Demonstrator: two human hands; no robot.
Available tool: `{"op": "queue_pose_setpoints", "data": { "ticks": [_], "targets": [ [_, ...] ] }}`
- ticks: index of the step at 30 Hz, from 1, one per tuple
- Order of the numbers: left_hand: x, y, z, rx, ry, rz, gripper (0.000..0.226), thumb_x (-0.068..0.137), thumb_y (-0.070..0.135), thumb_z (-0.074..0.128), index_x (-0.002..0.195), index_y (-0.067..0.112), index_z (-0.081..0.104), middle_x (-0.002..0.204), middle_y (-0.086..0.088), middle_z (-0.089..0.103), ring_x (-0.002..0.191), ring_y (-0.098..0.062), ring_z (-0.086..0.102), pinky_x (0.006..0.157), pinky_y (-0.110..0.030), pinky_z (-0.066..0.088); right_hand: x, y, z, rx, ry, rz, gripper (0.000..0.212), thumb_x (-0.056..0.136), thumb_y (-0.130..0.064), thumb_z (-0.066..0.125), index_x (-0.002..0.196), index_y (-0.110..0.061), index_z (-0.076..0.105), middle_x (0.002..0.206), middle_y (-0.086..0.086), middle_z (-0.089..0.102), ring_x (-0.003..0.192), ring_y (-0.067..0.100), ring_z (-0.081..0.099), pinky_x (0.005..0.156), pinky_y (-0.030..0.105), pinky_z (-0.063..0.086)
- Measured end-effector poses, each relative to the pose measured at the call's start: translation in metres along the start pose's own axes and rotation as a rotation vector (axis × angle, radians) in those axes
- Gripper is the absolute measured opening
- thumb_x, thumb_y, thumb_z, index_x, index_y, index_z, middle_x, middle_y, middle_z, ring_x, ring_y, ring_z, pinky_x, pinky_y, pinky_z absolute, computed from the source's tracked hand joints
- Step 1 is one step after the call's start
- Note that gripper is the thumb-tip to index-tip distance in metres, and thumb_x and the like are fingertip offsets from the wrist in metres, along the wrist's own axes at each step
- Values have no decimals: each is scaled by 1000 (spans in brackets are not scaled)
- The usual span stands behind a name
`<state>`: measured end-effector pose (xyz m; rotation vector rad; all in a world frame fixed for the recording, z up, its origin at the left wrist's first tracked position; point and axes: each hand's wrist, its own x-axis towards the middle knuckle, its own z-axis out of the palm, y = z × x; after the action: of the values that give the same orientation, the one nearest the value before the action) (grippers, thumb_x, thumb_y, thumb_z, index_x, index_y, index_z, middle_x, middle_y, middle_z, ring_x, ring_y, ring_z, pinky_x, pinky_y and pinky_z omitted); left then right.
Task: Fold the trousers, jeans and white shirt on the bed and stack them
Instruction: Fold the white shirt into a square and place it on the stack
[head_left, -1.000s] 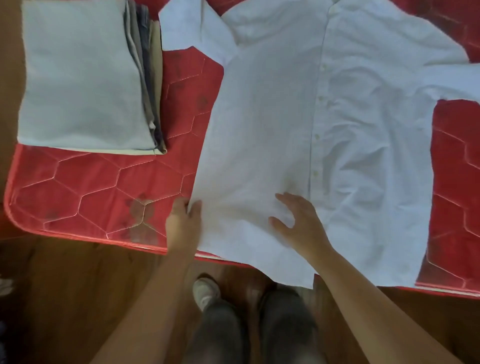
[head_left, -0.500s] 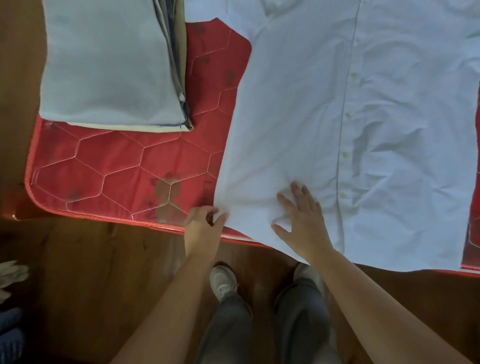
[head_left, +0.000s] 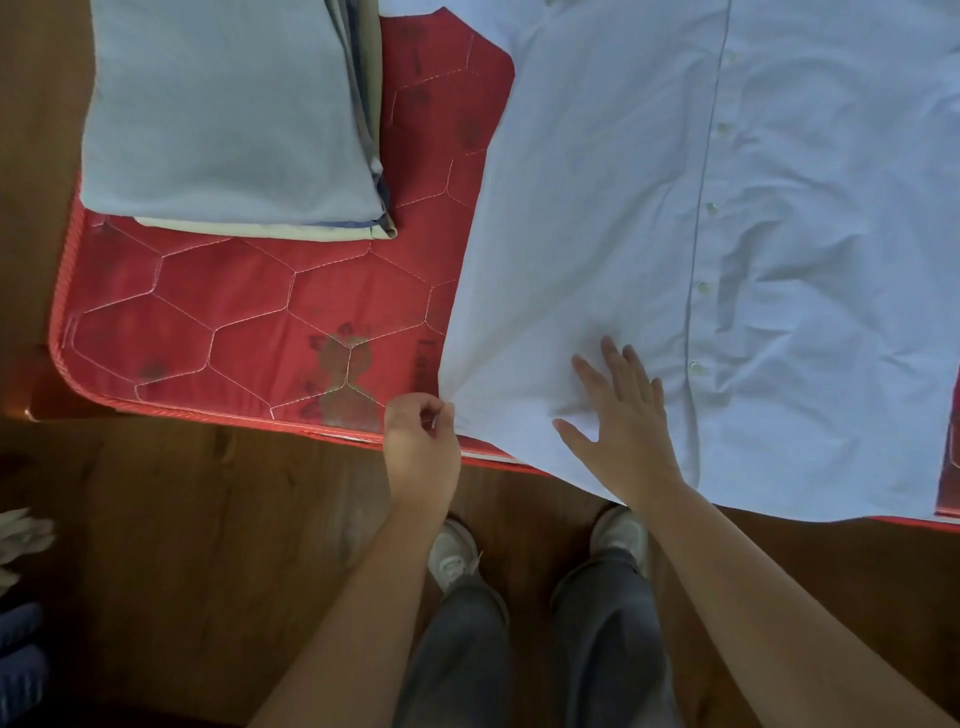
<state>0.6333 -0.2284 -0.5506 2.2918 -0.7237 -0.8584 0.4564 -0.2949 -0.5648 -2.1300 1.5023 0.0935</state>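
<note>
Fingers of my left hand (head_left: 421, 441) curl in and pinch the near left corner of the white shirt (head_left: 597, 208), right at the near edge of the bed (head_left: 234, 322). My right hand (head_left: 623, 421) lies flat on the cloth just beside it, fingers straight and spread. Bare red quilting separates the shirt from the folded stack (head_left: 223, 114) at far left. Collar, sleeves and the stack's far end are cut off — I cannot tell which folded layer is the jeans.

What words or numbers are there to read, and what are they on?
Red mattress: dark print beside the white shirt, too blurred to read.
White shirt: no writing shows.
Stack of folded clothes: no writing shows.
</note>
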Motion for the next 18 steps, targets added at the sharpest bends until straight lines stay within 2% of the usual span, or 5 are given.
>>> {"op": "queue_pose_setpoints", "data": {
  "ticks": [2,5,9,14,18],
  "targets": [
    [-2,-1,-6,-15,7,21,6,90,9,56,87,14,53,84,3,53,72,-1,48,61,0,37,0,-4,1,-48,83,-55,65,86,-47,53,142,-20,34,153,11,22,141,34,17,108,52,12],
    [8,-7,-9,61,-37,-69,2,93,10,51,90,11,52,72,8,51,65,-4,48,50,-9,37,0,0,19,-160,-111,-58,79,85,-54,51,148,-26,10,157,5,-2,144,30,-2,109,61,12],
    [21,-8,-8,266,-119,-23,10,91,12,51,100,9,47,73,2,53,73,-24,57,57,-28,42,-6,15,27,-279,-135,-72,92,76,-59,58,147,-26,9,157,4,4,143,29,4,102,66,19],
    [15,0,-7,623,-102,274,52,89,31,52,135,10,38,133,-14,43,124,-32,40,99,-48,36,-37,44,28,-298,-154,-88,103,72,-57,63,147,-26,0,157,1,-9,142,27,-8,107,52,8],
    [13,-15,4,967,-382,615,64,92,44,15,146,11,12,155,-8,10,142,-26,6,108,-58,26,-52,50,14,-235,-204,-91,87,84,-52,53,148,-26,0,156,0,-13,142,25,-13,113,44,10]
  ]
}}
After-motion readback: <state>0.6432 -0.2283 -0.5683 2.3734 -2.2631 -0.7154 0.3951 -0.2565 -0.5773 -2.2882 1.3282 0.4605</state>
